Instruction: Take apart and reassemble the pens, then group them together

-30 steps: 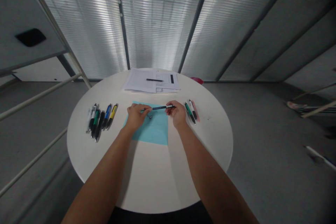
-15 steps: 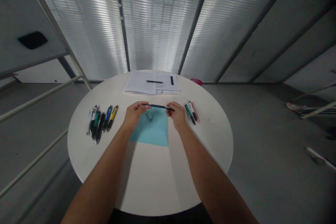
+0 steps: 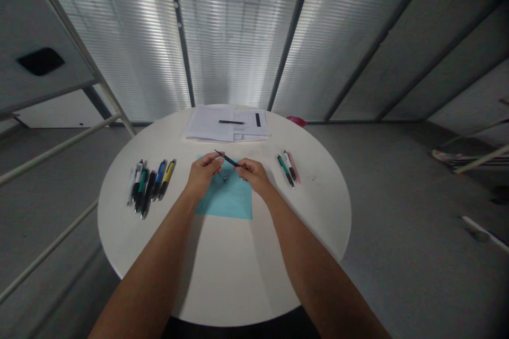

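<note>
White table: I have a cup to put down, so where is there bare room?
The table is bare between the forearms, from blue sheet to near rim, and, faint specks aside, from the right pens to the right rim. Crowded: the left pens, far papers, and the sheet's far end, where left hand and right hand hold a dark pen.

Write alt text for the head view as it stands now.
The left hand and right hand hold a dark pen above a blue sheet on a round white table. Larger pen group to the left, smaller pen group to the right; papers with a black pen on top at the far side.
</note>
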`<state>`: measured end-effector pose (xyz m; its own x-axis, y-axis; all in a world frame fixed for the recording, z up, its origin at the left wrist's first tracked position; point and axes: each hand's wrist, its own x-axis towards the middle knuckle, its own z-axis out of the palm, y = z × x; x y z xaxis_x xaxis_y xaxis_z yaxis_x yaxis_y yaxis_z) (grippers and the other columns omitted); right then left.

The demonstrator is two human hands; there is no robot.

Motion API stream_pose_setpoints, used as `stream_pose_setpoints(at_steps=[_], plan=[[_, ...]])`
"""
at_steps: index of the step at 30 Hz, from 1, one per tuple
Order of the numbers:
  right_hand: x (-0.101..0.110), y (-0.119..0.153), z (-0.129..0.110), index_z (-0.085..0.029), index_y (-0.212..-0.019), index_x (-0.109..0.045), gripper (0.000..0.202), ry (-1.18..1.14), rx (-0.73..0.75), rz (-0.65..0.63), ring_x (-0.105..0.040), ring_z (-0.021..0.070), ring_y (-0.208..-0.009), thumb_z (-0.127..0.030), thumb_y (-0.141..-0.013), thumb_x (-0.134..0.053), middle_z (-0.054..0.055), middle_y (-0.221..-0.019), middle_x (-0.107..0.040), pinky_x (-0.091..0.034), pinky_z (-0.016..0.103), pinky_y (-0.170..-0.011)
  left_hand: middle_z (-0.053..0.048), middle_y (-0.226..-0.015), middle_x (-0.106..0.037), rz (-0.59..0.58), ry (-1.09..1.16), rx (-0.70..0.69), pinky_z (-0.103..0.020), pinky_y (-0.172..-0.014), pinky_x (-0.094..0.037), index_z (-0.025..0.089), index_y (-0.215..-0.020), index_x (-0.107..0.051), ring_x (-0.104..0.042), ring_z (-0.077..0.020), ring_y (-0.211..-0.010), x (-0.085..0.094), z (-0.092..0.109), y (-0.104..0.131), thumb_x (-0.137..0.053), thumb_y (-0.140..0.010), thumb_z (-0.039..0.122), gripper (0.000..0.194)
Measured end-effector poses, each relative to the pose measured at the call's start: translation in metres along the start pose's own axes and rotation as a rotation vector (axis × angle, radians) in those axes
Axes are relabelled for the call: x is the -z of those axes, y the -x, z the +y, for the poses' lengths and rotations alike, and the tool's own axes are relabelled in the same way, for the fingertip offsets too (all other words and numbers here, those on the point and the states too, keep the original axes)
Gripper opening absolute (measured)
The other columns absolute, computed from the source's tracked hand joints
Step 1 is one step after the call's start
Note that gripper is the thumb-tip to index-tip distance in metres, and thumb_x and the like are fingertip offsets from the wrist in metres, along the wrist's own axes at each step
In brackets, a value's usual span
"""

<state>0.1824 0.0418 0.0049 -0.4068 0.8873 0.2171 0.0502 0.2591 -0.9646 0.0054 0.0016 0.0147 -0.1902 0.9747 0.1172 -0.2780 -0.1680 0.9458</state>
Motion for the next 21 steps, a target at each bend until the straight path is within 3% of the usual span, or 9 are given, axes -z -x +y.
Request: stream_pose_setpoints(at_steps=[9, 12, 15, 18, 21], plan=[[-0.002, -0.006, 0.012, -0.020, -0.088, -0.063, 0.019, 0.055, 0.092, 0.128, -0.051, 0.0134, -0.062, -0.035, -0.076, -0.061, -0.002, -0.067, -0.057, -0.040, 0.027, -0.062, -0.002, -0.062, -0.056, 0.067, -0.193, -0.101, -0.027, -0.055, -0.038, 0.019, -0.088, -0.076, -0.046, -0.0117, -0.057, 0.002, 0.001, -0.001, -0.069, -0.073, 0.032, 0.021], [-0.002, -0.008, 0.016, -0.021, -0.090, -0.061, 0.019, 0.031, 0.110, 0.252, -0.053, 0.0138, -0.065, -0.037, -0.079, -0.061, -0.002, -0.069, -0.058, -0.042, 0.028, -0.065, -0.002, -0.063, -0.057, 0.163, -0.374, -0.180, -0.031, -0.059, -0.041, 0.020, -0.083, -0.074, -0.049, -0.0144, -0.060, 0.008, 0.002, -0.002, -0.061, -0.074, 0.025, 0.016], [-0.001, -0.010, 0.016, -0.021, -0.085, -0.058, 0.016, -0.014, 0.119, 0.395, -0.054, 0.0137, -0.067, -0.034, -0.076, -0.061, -0.002, -0.072, -0.058, -0.042, 0.028, -0.068, -0.003, -0.070, -0.058, 0.204, -0.659, -0.252, -0.034, -0.065, -0.043, 0.020, -0.089, -0.072, -0.049, -0.0153, -0.061, 0.016, 0.000, -0.003, -0.054, -0.072, 0.017, 0.026], [0.000, -0.010, 0.013, -0.021, -0.080, -0.057, 0.010, -0.068, 0.101, 0.445, -0.055, 0.0141, -0.070, -0.029, -0.073, -0.058, -0.002, -0.072, -0.058, -0.042, 0.028, -0.070, -0.005, -0.080, -0.060, 0.164, -0.954, -0.307, -0.037, -0.074, -0.043, 0.020, -0.095, -0.072, -0.053, -0.0184, -0.071, 0.018, -0.003, -0.001, -0.052, -0.068, 0.013, 0.034], [0.000, -0.007, 0.008, -0.020, -0.075, -0.058, 0.008, -0.035, 0.074, 0.432, -0.052, 0.0139, -0.067, -0.025, -0.071, -0.052, -0.002, -0.068, -0.055, -0.040, 0.027, -0.068, -0.008, -0.087, -0.062, 0.044, -1.157, -0.321, -0.043, -0.083, -0.039, 0.022, -0.098, -0.074, -0.055, -0.0264, -0.090, 0.014, -0.006, 0.002, -0.055, -0.070, 0.015, 0.035]])
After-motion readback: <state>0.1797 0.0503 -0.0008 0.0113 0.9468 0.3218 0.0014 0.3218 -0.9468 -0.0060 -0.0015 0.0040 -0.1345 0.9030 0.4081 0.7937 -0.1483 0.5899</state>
